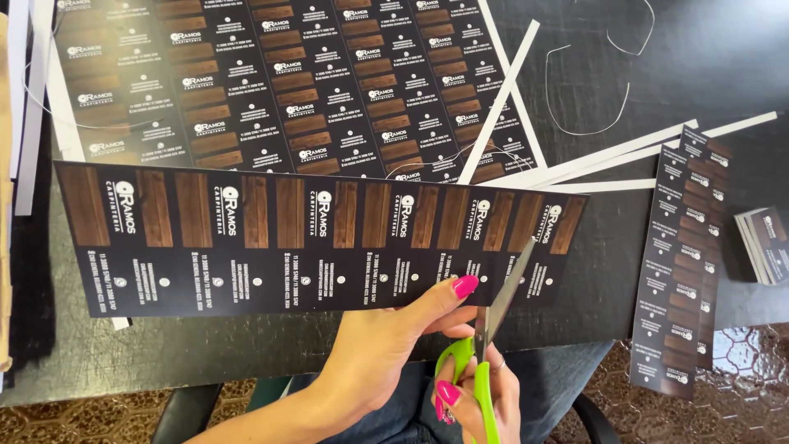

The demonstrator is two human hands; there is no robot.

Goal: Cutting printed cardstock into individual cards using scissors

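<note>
My left hand (386,345) pinches the lower edge of a long black strip of printed cards with brown wood panels (288,238), thumb on top near its right end. The strip is held flat just above the table. My right hand (497,407) grips green-handled scissors (503,300). Their blades are parted and point up into the strip's lower edge, between the last two cards on the right.
A large uncut sheet of the same cards (288,82) lies on the dark table (707,57) behind the strip. White paper trimmings (501,99) lie across its right side. Another card strip (686,263) hangs over the table's right edge, beside a stack of cut cards (768,242).
</note>
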